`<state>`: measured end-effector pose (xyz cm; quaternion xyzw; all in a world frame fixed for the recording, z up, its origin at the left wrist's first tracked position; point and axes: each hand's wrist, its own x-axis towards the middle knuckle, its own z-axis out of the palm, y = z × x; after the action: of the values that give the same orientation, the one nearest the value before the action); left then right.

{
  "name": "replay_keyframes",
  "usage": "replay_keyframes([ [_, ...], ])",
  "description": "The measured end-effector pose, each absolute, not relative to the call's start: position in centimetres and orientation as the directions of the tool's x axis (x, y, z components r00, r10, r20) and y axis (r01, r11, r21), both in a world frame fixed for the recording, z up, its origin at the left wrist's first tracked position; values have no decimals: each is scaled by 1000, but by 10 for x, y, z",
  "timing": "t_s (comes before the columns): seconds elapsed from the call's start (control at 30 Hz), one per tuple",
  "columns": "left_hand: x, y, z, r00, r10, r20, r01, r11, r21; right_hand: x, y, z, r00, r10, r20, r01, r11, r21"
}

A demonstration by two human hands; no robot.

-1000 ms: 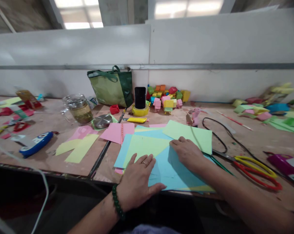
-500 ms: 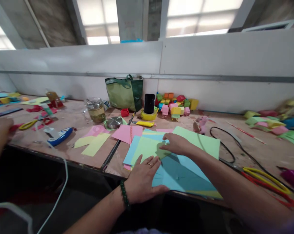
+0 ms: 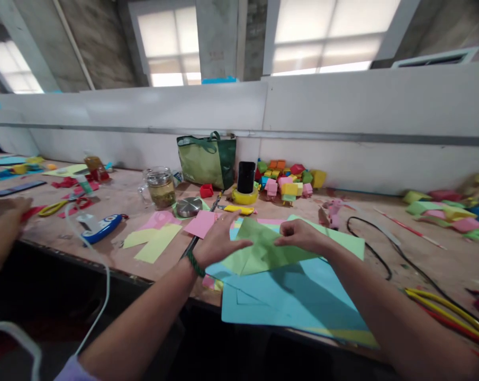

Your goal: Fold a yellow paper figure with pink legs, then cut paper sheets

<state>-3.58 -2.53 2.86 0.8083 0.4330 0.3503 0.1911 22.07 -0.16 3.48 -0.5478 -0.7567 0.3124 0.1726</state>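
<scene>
My right hand [image 3: 303,235] pinches the right part of a green paper sheet [image 3: 259,248], which is lifted and bent above the stack. My left hand [image 3: 219,241] is at the sheet's left side, thumb and fingers spread apart. Beneath lie large blue paper [image 3: 287,301] and other coloured sheets at the table's front edge. A pink square of paper [image 3: 199,225] lies just left of my left hand, and a yellow cutter [image 3: 239,209] is behind it.
At the back stand a glass mug [image 3: 162,190], a green bag [image 3: 207,161], a phone [image 3: 246,177] and folded paper blocks [image 3: 289,185]. Scissors [image 3: 449,315] and a black cable [image 3: 416,264] lie right. Another person's hand [image 3: 5,222] is far left.
The green sheet has been taken hold of and raised by my right hand. My left hand has moved up and left off the papers, fingers now lifted. The view has shifted slightly.
</scene>
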Motion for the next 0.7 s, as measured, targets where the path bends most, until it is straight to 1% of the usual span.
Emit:
replay_keyframes([
  [0.03, -33, -11, 35, 389, 854, 345, 498, -510, 701, 224, -9, 40, -338, 939, -67, 697, 201, -688],
  [0.07, -30, 1, 40, 434, 867, 243, 412, -431, 803, 226, -17, 45, -334, 941, -55, 667, 194, -719],
  [0.1, -25, 10, 42, 503, 856, 119, 330, -318, 889, 228, -23, 48, -330, 943, -48, 625, 180, -760],
  [0.13, -19, 15, 43, 570, 822, 3, 262, -185, 947, 229, -29, 50, -329, 943, -53, 576, 156, -803],
  [0.17, -14, 18, 42, 624, 776, -91, 206, -51, 977, 230, -34, 51, -335, 939, -72, 528, 124, -840],
  [0.2, -8, 19, 39, 659, 736, -155, 163, 62, 985, 229, -37, 51, -348, 932, -101, 486, 87, -870],
  [0.27, 0, 15, 30, 674, 706, -216, 103, 200, 974, 227, -41, 48, -379, 910, -169, 448, 20, -894],
  [0.4, 2, 5, 17, 667, 694, -271, 74, 301, 951, 222, -40, 40, -395, 887, -239, 458, -36, -888],
  [0.53, -2, 4, 18, 669, 680, -300, 74, 341, 937, 221, -37, 36, -392, 869, -300, 475, -88, -875],
  [0.7, -2, 3, 19, 641, 677, -361, 159, 344, 926, 222, -35, 33, -400, 872, -282, 441, -86, -893],
])
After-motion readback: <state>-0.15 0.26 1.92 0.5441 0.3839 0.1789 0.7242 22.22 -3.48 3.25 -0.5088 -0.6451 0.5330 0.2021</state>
